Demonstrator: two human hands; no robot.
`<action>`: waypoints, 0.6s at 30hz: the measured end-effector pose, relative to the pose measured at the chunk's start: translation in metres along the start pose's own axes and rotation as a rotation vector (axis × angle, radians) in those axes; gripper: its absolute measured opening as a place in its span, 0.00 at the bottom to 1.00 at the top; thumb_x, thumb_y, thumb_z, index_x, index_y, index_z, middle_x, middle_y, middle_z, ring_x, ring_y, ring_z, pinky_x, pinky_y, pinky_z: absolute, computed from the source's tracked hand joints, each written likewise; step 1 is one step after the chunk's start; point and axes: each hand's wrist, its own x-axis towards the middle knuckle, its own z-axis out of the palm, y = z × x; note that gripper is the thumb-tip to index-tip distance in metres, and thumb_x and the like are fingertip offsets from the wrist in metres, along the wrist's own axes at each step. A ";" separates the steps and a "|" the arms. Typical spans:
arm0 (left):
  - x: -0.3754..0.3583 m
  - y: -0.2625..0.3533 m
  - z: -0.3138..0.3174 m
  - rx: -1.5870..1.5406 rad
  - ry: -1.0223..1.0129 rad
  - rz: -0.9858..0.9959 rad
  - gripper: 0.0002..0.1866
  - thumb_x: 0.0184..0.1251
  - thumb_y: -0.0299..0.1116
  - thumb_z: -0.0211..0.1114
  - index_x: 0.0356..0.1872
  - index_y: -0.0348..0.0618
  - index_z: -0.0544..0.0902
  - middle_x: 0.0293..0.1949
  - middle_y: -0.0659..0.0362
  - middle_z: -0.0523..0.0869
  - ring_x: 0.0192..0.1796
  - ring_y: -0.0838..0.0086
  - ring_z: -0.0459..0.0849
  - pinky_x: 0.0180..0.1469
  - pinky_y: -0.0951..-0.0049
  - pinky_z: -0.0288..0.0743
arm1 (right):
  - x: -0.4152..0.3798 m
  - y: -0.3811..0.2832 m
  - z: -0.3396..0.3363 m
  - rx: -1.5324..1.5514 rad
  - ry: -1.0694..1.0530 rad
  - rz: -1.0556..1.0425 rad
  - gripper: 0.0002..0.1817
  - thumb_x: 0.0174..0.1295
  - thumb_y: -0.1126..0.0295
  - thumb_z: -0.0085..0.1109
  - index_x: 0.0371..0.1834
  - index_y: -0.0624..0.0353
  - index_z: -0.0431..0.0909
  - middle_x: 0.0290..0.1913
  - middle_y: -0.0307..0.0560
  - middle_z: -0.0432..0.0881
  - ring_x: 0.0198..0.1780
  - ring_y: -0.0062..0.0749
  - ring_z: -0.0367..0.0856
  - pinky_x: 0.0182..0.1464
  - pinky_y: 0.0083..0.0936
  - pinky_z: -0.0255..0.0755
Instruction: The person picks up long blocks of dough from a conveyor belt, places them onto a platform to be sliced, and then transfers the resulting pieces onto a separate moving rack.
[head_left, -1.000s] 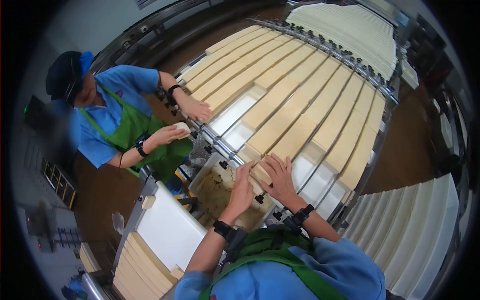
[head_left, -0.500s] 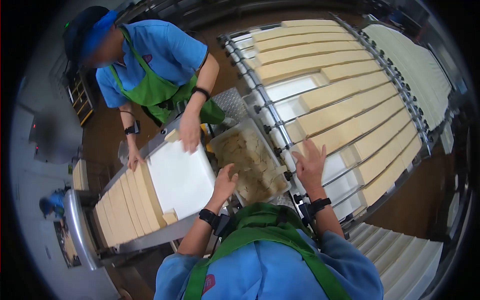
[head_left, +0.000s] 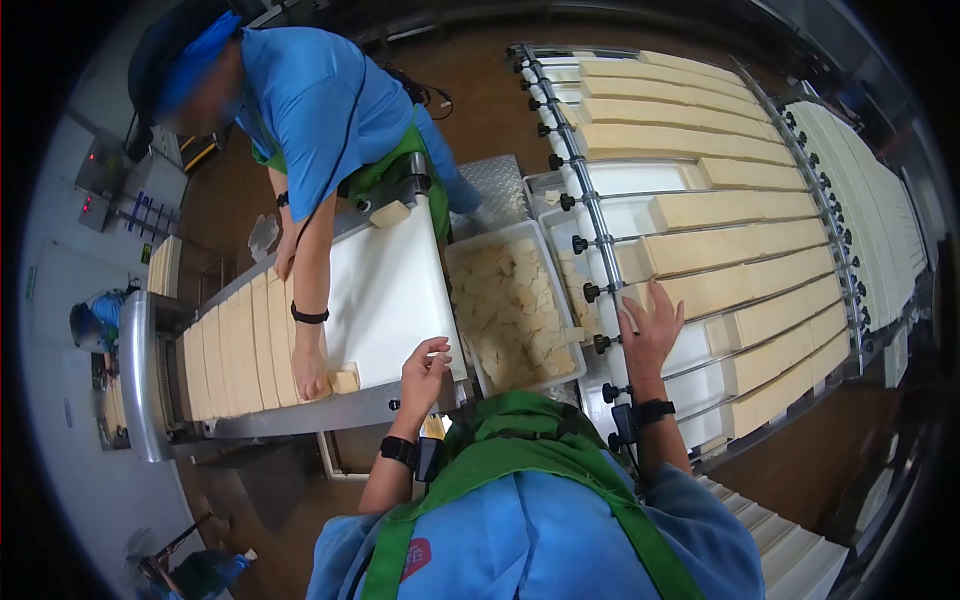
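My left hand (head_left: 425, 378) hangs over the near edge of the white belt (head_left: 385, 290), fingers loosely bent and apart, holding nothing. My right hand (head_left: 652, 330) is spread at the left end of a pale block row (head_left: 730, 290) on the railed table; its fingertips overlap the row, and contact is hard to tell. Between my hands stands a white bin (head_left: 550, 262) filled with broken pale pieces (head_left: 505, 310). Long pale strips (head_left: 235, 345) lie side by side on the belt's left part, with a small piece (head_left: 343, 381) near their lower end.
Across the belt a co-worker (head_left: 310, 110) leans over, one hand (head_left: 310, 375) on the nearest strip's lower end. Metal rail (head_left: 600, 225) with black knobs edges the table. Another small piece (head_left: 390, 213) sits at the belt's far edge. White stacked trays (head_left: 780, 540) stand at lower right.
The view has shifted. The co-worker has bent forward and reached to the strips' lower end. My left hand has moved left, away from the bin; my right hand stays by the rows, fingers still spread.
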 end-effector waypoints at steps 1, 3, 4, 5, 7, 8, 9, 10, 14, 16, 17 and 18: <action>-0.003 -0.003 -0.001 -0.030 0.013 -0.017 0.16 0.79 0.24 0.57 0.63 0.40 0.82 0.51 0.57 0.88 0.48 0.75 0.88 0.49 0.75 0.84 | 0.000 0.000 0.001 -0.001 0.010 0.002 0.15 0.57 0.65 0.76 0.48 0.39 0.89 0.70 0.44 0.77 0.74 0.42 0.72 0.79 0.66 0.50; -0.007 -0.007 -0.003 -0.038 0.024 -0.032 0.15 0.80 0.25 0.57 0.63 0.40 0.82 0.50 0.57 0.87 0.46 0.76 0.88 0.48 0.76 0.83 | 0.000 0.000 0.001 0.004 0.018 -0.005 0.15 0.57 0.65 0.76 0.48 0.40 0.89 0.70 0.44 0.77 0.74 0.43 0.72 0.79 0.66 0.50; -0.009 -0.009 -0.004 -0.040 0.024 -0.044 0.15 0.80 0.26 0.57 0.62 0.40 0.82 0.49 0.58 0.87 0.44 0.77 0.88 0.46 0.77 0.83 | 0.000 -0.001 0.000 -0.014 0.017 -0.006 0.15 0.57 0.66 0.76 0.49 0.40 0.89 0.70 0.44 0.77 0.74 0.43 0.71 0.78 0.66 0.50; -0.011 -0.011 -0.004 -0.044 0.031 -0.045 0.15 0.80 0.26 0.57 0.62 0.40 0.82 0.49 0.58 0.87 0.44 0.77 0.88 0.46 0.77 0.83 | 0.000 -0.001 0.000 -0.033 0.015 -0.007 0.15 0.58 0.66 0.75 0.49 0.40 0.88 0.69 0.44 0.77 0.74 0.44 0.71 0.78 0.66 0.50; -0.015 -0.010 -0.002 -0.060 0.081 -0.067 0.12 0.82 0.27 0.58 0.59 0.40 0.83 0.44 0.58 0.88 0.38 0.80 0.86 0.42 0.78 0.82 | 0.000 -0.003 -0.001 -0.030 0.010 -0.009 0.15 0.58 0.66 0.75 0.49 0.40 0.88 0.69 0.45 0.77 0.75 0.44 0.71 0.78 0.66 0.50; -0.016 -0.009 -0.002 -0.067 0.086 -0.065 0.12 0.82 0.27 0.58 0.59 0.40 0.83 0.44 0.58 0.88 0.38 0.80 0.86 0.42 0.78 0.82 | 0.001 -0.003 -0.002 -0.031 0.010 -0.001 0.15 0.59 0.66 0.74 0.50 0.40 0.88 0.69 0.45 0.77 0.75 0.45 0.70 0.78 0.66 0.50; -0.016 -0.009 -0.003 -0.065 0.052 -0.103 0.11 0.82 0.28 0.58 0.56 0.40 0.84 0.40 0.59 0.89 0.34 0.81 0.85 0.38 0.79 0.81 | 0.001 -0.003 -0.002 -0.031 0.013 -0.009 0.15 0.59 0.66 0.74 0.50 0.40 0.88 0.69 0.45 0.77 0.75 0.45 0.70 0.78 0.66 0.50; -0.017 -0.009 -0.005 -0.062 0.018 -0.140 0.10 0.82 0.29 0.58 0.53 0.40 0.85 0.35 0.60 0.89 0.30 0.82 0.83 0.35 0.79 0.80 | 0.000 -0.003 -0.001 -0.037 0.010 -0.004 0.15 0.60 0.66 0.73 0.50 0.41 0.88 0.69 0.45 0.76 0.75 0.45 0.70 0.78 0.67 0.50; -0.022 -0.010 -0.005 0.005 -0.157 -0.336 0.12 0.81 0.37 0.62 0.41 0.38 0.87 0.25 0.61 0.87 0.24 0.80 0.83 0.28 0.77 0.79 | 0.000 -0.003 -0.001 -0.049 0.005 0.001 0.14 0.61 0.66 0.72 0.50 0.41 0.88 0.69 0.46 0.77 0.75 0.46 0.70 0.78 0.67 0.50; -0.026 -0.003 -0.005 0.101 -0.217 -0.359 0.14 0.80 0.39 0.63 0.39 0.38 0.88 0.25 0.60 0.88 0.25 0.79 0.85 0.29 0.76 0.80 | 0.000 -0.003 0.000 -0.049 0.008 -0.001 0.14 0.61 0.66 0.72 0.50 0.41 0.88 0.69 0.46 0.77 0.75 0.46 0.70 0.78 0.67 0.49; -0.028 -0.002 -0.005 0.202 -0.280 -0.385 0.16 0.79 0.41 0.64 0.37 0.38 0.88 0.26 0.59 0.89 0.26 0.78 0.86 0.30 0.75 0.81 | -0.001 -0.003 -0.001 -0.051 0.008 0.001 0.13 0.62 0.66 0.71 0.50 0.41 0.88 0.69 0.47 0.77 0.75 0.46 0.70 0.78 0.67 0.49; -0.029 -0.008 -0.006 0.209 -0.306 -0.383 0.17 0.78 0.42 0.65 0.35 0.36 0.89 0.27 0.57 0.91 0.28 0.75 0.88 0.32 0.74 0.83 | -0.001 -0.003 -0.001 -0.051 0.011 -0.002 0.13 0.62 0.66 0.71 0.50 0.41 0.88 0.69 0.47 0.77 0.75 0.46 0.70 0.78 0.67 0.49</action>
